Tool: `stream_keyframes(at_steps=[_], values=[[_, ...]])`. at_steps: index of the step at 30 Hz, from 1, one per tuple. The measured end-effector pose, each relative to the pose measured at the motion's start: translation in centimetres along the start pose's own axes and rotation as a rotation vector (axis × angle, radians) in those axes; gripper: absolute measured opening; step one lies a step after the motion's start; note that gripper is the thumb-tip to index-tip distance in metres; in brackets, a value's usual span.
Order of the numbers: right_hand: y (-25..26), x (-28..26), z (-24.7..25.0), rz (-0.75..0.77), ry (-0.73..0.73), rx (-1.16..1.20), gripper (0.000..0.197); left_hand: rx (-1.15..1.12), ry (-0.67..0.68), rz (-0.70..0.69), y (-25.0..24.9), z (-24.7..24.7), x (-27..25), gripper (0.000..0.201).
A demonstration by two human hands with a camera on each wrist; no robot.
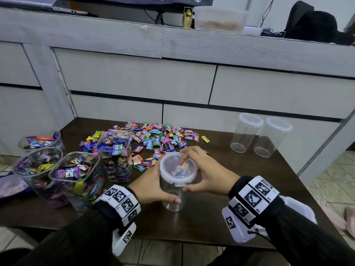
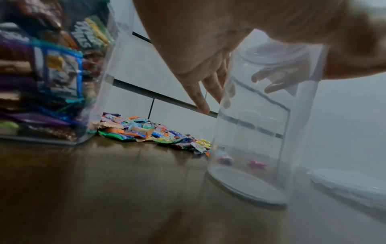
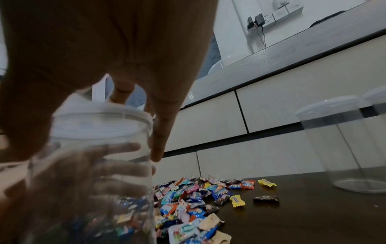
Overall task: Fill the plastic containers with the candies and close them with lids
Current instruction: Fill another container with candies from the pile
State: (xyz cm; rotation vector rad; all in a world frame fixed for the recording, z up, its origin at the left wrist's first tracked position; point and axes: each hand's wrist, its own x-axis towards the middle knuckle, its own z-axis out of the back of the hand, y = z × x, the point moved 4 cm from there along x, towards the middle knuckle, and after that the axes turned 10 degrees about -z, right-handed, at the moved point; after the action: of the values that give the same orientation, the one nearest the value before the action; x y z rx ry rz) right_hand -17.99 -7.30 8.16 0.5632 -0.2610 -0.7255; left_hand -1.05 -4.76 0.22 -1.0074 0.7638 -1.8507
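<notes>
Holding the empty round container (image 1: 172, 196) at the table's (image 1: 211, 217) near edge, your left hand (image 1: 153, 186) wraps its wall to steady it while your right hand (image 1: 207, 174) grasps the lid (image 1: 177, 168), apparently to remove it. Beyond lie loose candies (image 1: 153, 140); four filled, unlidded containers (image 1: 76, 177) stand left, two empty lidded containers (image 1: 246, 132) right.

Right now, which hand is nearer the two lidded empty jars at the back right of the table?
Right. The right hand is on the near jar's lid, on the side facing the empty jars; the left hand grips that jar's far side.
</notes>
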Motion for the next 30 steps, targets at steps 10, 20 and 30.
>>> stream_keyframes(at_steps=[10, 20, 30], values=[[-0.3, 5.9, 1.2, -0.422, -0.036, 0.029, 0.050, -0.040, 0.034, 0.052, -0.4, -0.7, 0.9, 0.087], [0.1, 7.5, -0.7, -0.543, 0.114, -0.143, 0.036, -0.127, 0.112, 0.075, -0.3, -1.2, 1.1, 0.082], [0.6, 6.3, 0.6, -0.299, -0.222, -0.280, 0.024, -0.117, 0.108, 0.080, -0.6, -1.2, 1.1, 0.073]])
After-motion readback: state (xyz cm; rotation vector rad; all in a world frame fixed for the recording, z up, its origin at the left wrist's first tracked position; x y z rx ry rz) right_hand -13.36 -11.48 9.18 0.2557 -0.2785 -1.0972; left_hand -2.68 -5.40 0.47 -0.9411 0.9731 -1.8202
